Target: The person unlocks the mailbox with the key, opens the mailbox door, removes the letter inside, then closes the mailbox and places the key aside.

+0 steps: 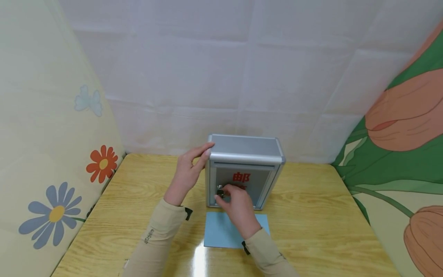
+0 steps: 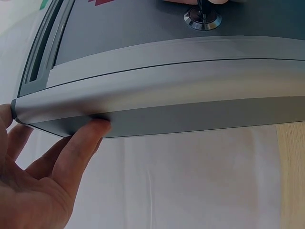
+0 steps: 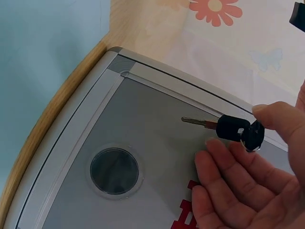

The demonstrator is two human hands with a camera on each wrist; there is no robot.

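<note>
A grey metal mailbox (image 1: 246,144) with red characters on its front stands upright on the table. My left hand (image 1: 187,169) rests against its upper left corner, fingertips touching the top edge and the side. In the left wrist view, the thumb and fingers of that hand (image 2: 52,176) press the corner. At the front lock (image 2: 202,20), my right hand (image 1: 238,207) pinches a key whose blade sits in the keyhole. A second black-headed key (image 3: 233,128) dangles beside it, its blade loose over the front panel. The thumb partly hides the pinched key.
A light blue sheet (image 1: 219,232) lies on the wooden table (image 1: 311,223) just in front of the mailbox, partly under my right forearm. A white cloth (image 1: 194,69) hangs behind, with a flowered panel (image 1: 55,146) at left and a tulip-patterned one (image 1: 398,161) at right.
</note>
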